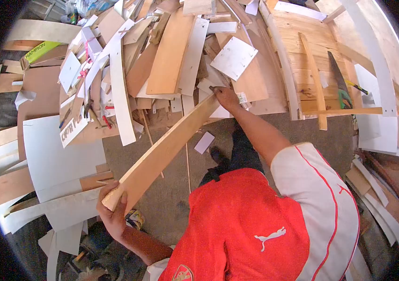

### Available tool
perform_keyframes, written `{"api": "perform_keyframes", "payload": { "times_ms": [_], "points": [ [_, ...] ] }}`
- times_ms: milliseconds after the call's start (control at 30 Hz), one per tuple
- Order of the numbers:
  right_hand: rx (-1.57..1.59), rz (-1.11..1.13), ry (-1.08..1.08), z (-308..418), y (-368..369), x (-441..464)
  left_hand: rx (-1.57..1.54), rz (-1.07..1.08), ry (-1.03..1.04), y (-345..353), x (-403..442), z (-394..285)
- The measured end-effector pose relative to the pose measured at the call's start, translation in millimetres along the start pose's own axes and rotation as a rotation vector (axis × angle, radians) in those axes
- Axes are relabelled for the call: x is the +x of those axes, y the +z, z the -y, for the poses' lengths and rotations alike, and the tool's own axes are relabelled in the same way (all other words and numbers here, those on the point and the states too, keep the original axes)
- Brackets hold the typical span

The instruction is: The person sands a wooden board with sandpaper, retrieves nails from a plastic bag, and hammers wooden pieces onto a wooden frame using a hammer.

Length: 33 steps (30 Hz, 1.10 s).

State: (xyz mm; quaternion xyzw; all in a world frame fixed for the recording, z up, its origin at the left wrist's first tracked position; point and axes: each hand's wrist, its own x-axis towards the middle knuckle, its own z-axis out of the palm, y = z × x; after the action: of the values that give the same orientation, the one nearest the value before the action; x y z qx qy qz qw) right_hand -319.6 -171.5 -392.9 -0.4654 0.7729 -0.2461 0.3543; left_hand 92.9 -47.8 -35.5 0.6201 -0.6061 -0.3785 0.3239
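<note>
A long plain wooden board point(166, 147) slants across the space in front of my body. My left hand point(112, 210) is wrapped round its near end, at the lower left. At the far end, beside the cluttered table, my right hand point(227, 99) is closed on the board. Something small and dark shows at the right fingertips, too small to make out. Just beyond that hand lies a white square panel point(234, 58) with small dark marks.
Wood and white board offcuts point(171, 51) cover the table, with a hammer point(87, 108) at its left. A handsaw point(338, 75) lies in the wooden frame at right. White sheets point(61, 150) lean at left. A small pale piece point(204, 143) is on the floor.
</note>
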Motion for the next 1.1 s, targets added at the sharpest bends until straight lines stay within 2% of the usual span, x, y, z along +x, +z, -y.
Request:
{"api": "perform_keyframes", "payload": {
  "times_ms": [133,233,267,367,400,500,533,633,667,767,867,967,1000,1100],
  "points": [
    [0.351,-0.111,-0.156,2.9,47.8,-27.3,-0.083,-0.084,-0.05,4.9,-2.6,8.9],
    [0.27,-0.174,-0.035,-10.2,46.5,-6.7,-0.057,-0.055,-0.031,-0.3,0.7,12.2],
    [0.311,-0.206,-0.137,-12.2,35.4,-6.6,-0.056,-0.054,-0.018,-0.5,1.0,14.6],
    [0.22,-0.104,0.088,5.1,29.6,-4.2,-0.079,-0.066,-0.007,0.4,1.1,14.4],
    [0.22,-0.026,0.057,29.8,9.0,-27.0,-0.093,-0.073,-0.006,1.7,2.0,14.4],
    [0.351,-0.116,-0.145,17.8,44.3,-36.8,-0.092,-0.056,-0.007,1.7,3.2,16.6],
    [0.229,-0.092,-0.097,8.7,48.4,-26.1,-0.068,-0.064,0.007,2.3,2.7,16.0],
    [0.17,-0.109,-0.024,-5.2,22.6,-4.3,-0.035,-0.082,0.027,3.3,2.6,12.6],
    [0.141,-0.11,-0.084,-24.7,33.6,12.4,-0.053,-0.094,0.014,4.1,1.0,12.9],
    [0.129,-0.054,0.066,21.9,15.1,-18.2,-0.07,-0.117,0.018,7.6,-0.2,10.3],
    [0.314,-0.133,-0.175,21.7,41.4,-41.6,-0.041,-0.124,0.027,8.4,1.4,7.7],
    [0.243,-0.179,-0.086,-5.6,38.7,-11.3,-0.038,-0.105,0.004,3.0,1.9,12.1],
    [0.206,-0.152,-0.109,-2.3,20.7,-7.0,-0.045,-0.096,0.0,1.3,3.5,13.8],
    [0.231,-0.059,0.02,5.2,26.1,-5.0,-0.05,-0.063,-0.004,0.5,5.1,13.1]
  ]
}}
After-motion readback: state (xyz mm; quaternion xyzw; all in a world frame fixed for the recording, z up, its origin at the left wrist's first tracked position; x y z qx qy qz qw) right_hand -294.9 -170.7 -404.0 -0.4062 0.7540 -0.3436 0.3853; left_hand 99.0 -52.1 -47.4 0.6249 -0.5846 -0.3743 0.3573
